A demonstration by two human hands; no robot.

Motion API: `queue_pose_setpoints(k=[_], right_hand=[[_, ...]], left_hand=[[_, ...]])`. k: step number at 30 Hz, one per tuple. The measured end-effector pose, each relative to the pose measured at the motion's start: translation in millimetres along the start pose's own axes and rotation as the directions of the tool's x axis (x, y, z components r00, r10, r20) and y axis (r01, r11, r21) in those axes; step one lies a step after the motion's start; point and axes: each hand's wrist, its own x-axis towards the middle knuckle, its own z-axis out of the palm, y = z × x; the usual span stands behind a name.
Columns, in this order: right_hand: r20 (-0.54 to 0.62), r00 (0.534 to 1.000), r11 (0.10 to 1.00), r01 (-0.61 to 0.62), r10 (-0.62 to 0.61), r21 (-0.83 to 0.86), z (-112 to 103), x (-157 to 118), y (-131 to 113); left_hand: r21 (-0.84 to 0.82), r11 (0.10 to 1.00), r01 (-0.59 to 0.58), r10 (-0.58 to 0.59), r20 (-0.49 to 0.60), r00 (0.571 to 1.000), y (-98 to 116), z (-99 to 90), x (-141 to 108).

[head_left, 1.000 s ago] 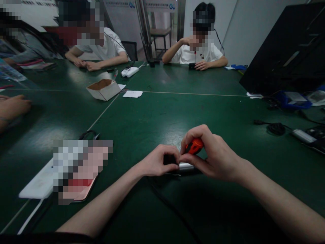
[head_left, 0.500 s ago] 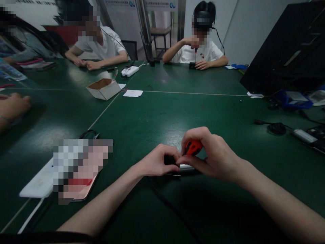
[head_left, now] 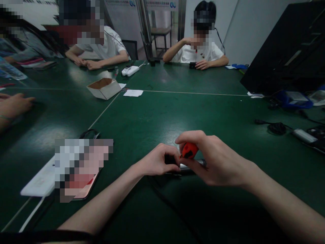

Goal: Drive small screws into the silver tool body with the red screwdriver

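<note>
Since the earlier frames the right hand (head_left: 215, 159) has rolled, its index finger reaching farther left, and the red-and-black handle (head_left: 189, 150) in its grip has shifted a little left and down, baring more of the silver bar (head_left: 188, 166) beneath; the left hand (head_left: 159, 161) has stayed nearly where it was. At the far left, a co-worker's hand (head_left: 16, 105) rests above the green counter (head_left: 162, 108). Nearer the wearer, a white slab (head_left: 37, 179) lies beside a pink flat object (head_left: 83, 194), both partly blurred out, with a white cable (head_left: 31, 215) running from the slab's near end. Beyond these, an open-topped carton (head_left: 105, 94) sits near a seated person in white (head_left: 110, 45), with a white paper (head_left: 133, 93) just to its right. In the middle, the left hand curls thumb and fingers around the left end of the silver bar, which lies on the counter in front of the wearer. The right hand, closed on the handle, is just right of the left hand and above the bar; the tool's tip is hidden. Across the counter another person (head_left: 210, 54) has a hand at a small black block (head_left: 193, 65). At the right lie a coiled black cable (head_left: 276, 128), a silver-and-black device (head_left: 304, 136) and a blue object (head_left: 294, 100), near a big dark panel (head_left: 281, 54).
</note>
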Motion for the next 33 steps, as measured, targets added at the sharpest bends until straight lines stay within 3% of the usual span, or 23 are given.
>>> queue_pose_setpoints(k=[7,13,28,33], right_hand=[[0.017,0.998,0.991,0.064,-0.063,-0.119,5,3,-1],[0.054,0.997,0.998,0.048,-0.046,-0.032,1,2,-3],[0.061,0.997,0.999,0.046,-0.045,-0.026,2,2,-4],[0.027,0.998,0.996,0.051,-0.049,-0.073,1,1,-2]], left_hand=[[0.111,0.993,0.032,-0.036,0.035,0.999,4,-1.1,0],[0.086,0.996,0.004,-0.007,0.035,0.999,8,-2.9,2],[0.173,0.984,-0.044,0.028,0.095,0.995,10,-6.1,-1],[0.223,0.973,-0.060,0.046,0.065,0.997,12,-1.8,-2]])
